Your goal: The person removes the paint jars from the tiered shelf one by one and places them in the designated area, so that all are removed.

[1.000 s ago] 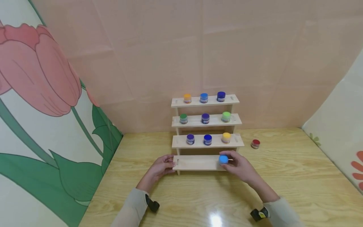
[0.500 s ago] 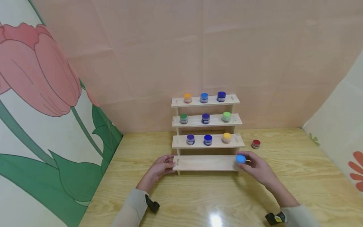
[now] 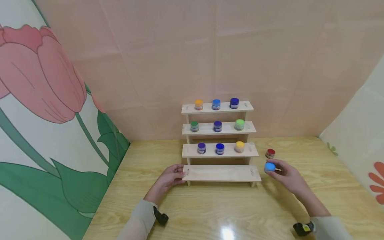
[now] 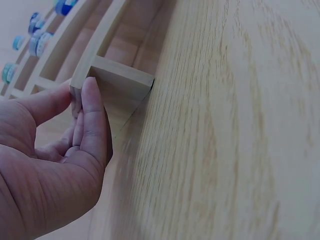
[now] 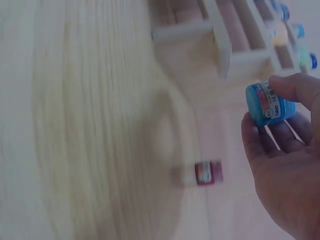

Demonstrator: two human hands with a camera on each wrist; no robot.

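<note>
My left hand pinches the left end of the lowest step of a pale wooden tiered rack; in the left wrist view the thumb lies over the board and the fingers under it. Held between the thumb and fingers of my right hand is a small light-blue paint jar, off the rack's right end. The right wrist view shows that jar with its printed label. A dark red jar stands on the table just behind the right hand. The lowest step is bare.
The rack's upper three steps bear several jars: orange, blue and dark blue on top, green, violet and light green below, then violet, dark blue and yellow. A peach backdrop rises behind the wooden table.
My right hand has carried the light-blue jar rightward, from over the lowest step to beyond the rack's right end. The left hand has kept its place on the rack.
</note>
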